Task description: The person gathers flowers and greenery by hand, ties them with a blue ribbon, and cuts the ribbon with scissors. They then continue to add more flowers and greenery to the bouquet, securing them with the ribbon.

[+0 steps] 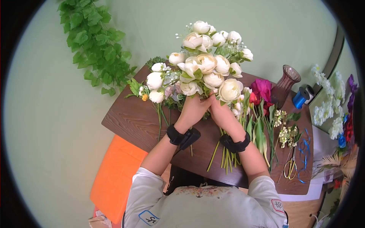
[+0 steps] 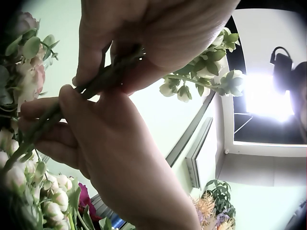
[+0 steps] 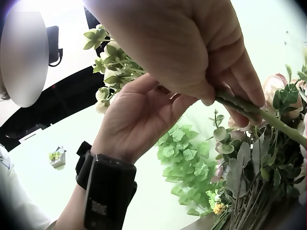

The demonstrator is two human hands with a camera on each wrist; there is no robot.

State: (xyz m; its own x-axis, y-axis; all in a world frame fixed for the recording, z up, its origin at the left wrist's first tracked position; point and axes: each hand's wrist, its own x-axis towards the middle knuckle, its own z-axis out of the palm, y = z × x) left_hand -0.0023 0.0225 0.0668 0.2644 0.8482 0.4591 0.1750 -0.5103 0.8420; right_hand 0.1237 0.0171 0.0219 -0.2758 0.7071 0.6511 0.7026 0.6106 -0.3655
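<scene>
Both hands grip the thick green stem point(image 2: 38, 132) of a bunch of white flowers point(image 1: 207, 64) with cream, rose-like heads. My left hand point(image 1: 194, 108) holds it close under the blossoms; in the right wrist view that left hand point(image 3: 139, 112) shows behind. Lower on the stem, my right hand point(image 1: 219, 108) pinches it between thumb and fingers, as the right wrist view shows with the right hand point(image 3: 192, 48) in front. Blossoms hide the fingertips in the head view. White tulip-like flowers point(image 1: 155, 80) lie left of the hands.
On the dark wooden table point(image 1: 129, 114) lie cut stems point(image 1: 228, 157), a magenta flower point(image 1: 261, 88) and gold-handled scissors point(image 1: 290, 169). A purple glass vase point(image 1: 285, 85), blue ribbon spool point(image 1: 300, 98) and curled blue ribbon point(image 1: 305, 152) are at right. Green vines point(image 1: 93, 38) hang on the wall.
</scene>
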